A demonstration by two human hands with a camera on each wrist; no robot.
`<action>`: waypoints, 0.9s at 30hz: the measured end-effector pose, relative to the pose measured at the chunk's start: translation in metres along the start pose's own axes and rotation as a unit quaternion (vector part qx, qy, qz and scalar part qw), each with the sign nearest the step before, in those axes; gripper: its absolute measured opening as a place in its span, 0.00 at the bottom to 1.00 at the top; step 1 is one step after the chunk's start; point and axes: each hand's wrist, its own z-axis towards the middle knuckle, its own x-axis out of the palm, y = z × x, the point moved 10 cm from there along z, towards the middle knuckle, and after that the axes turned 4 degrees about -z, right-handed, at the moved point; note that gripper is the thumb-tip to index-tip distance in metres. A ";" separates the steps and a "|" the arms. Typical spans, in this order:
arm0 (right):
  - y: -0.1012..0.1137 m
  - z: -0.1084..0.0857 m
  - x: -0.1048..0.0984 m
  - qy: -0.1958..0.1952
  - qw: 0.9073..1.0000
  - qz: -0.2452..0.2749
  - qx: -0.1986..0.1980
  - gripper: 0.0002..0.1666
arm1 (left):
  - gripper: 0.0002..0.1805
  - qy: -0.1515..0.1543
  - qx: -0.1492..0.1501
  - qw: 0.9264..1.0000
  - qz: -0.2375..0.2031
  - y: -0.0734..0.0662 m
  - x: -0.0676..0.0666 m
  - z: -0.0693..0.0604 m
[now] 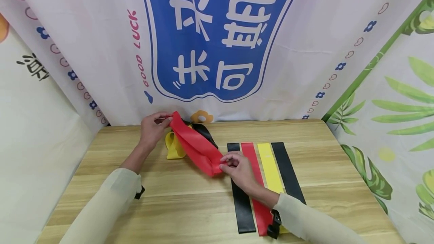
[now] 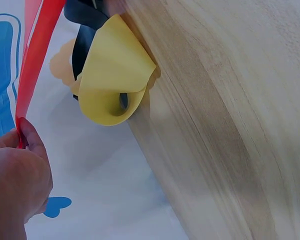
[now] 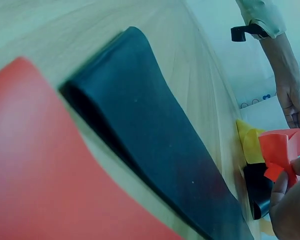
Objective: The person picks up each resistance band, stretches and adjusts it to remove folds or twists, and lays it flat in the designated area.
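Observation:
A wide red elastic band (image 1: pixel 194 142) is stretched slantwise between my two hands above the table. My left hand (image 1: pixel 152 129) pinches its upper end between thumb and fingers; the left wrist view shows this grip on the red band (image 2: pixel 35 65) as well. At the lower end, my right hand (image 1: pixel 240 170) pinches the band, which looks folded and creased there. Behind it lie a curled yellow band (image 1: pixel 174 147) and a looped black band (image 1: pixel 203 131), partly covered by the red one.
Right of centre, a flat row holds a black band (image 1: pixel 242 202), a red band (image 1: pixel 251 157), a yellow band (image 1: pixel 269 165) and another black band (image 1: pixel 288 172). My right forearm crosses above them. A printed curtain (image 1: pixel 237 108) hangs at the table's (image 1: pixel 169 206) back edge.

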 end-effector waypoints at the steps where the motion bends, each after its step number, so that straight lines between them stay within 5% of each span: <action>1: -0.001 0.000 0.001 0.004 1.000 -0.001 0.007 0.07 | 0.14 0.004 -0.002 1.000 -0.005 0.000 0.000 0.000; 7: -0.009 -0.001 0.007 0.046 0.997 0.000 0.056 0.11 | 0.14 0.021 -0.027 0.999 -0.028 0.006 0.002 0.001; 15: -0.016 -0.003 0.011 0.078 0.993 0.019 0.088 0.28 | 0.14 0.009 -0.050 0.998 -0.044 0.008 -0.003 0.000; 27: -0.027 -0.004 0.007 0.090 0.987 0.014 0.131 0.10 | 0.14 0.001 -0.057 0.997 -0.057 0.006 -0.005 0.001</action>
